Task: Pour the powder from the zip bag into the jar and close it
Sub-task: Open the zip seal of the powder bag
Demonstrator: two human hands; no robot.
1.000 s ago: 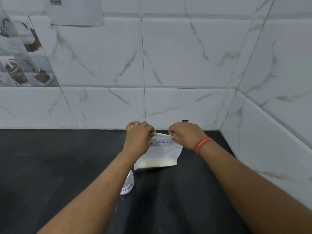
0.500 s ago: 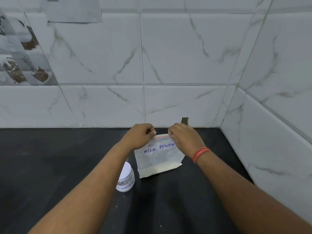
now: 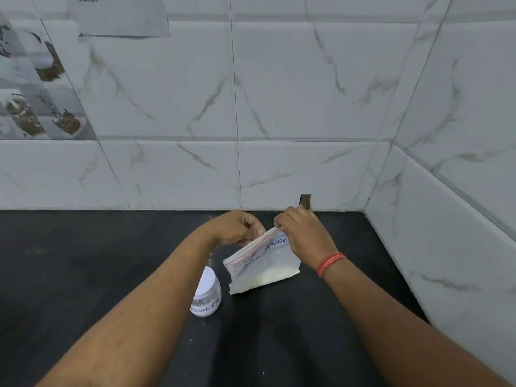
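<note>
Both hands are raised over the back of the dark countertop (image 3: 83,275), close to the tiled wall (image 3: 293,93), and both are closed in a pinch on the top edge of the zip bag (image 3: 262,263). Left hand (image 3: 237,227) is curled with its fingertips nipping the bag's upper rim at the near-left part of the mouth, while the right hand (image 3: 304,238) pinches the same rim at its upper right corner, so the bag hangs between and below the two hands, tilted with its left corner lower than its right. Its red zip strip runs diagonally up from lower left to the right hand's fingers; whether the seal is parted cannot be told. Blue handwriting on the bag's face reads MILK POWDER, partly covered by the right hand, and white powder has settled along the bottom edge. An orange-red band (image 3: 331,263) circles the right wrist. Below and to the left of the bag, just beside the left forearm, the jar (image 3: 206,297) stands upright on the countertop with its white lid on and a label showing the letters POWDER; it is apart from the bag and touched by neither hand. A printed sheet (image 3: 122,15) is fixed high on the wall at upper left
</note>
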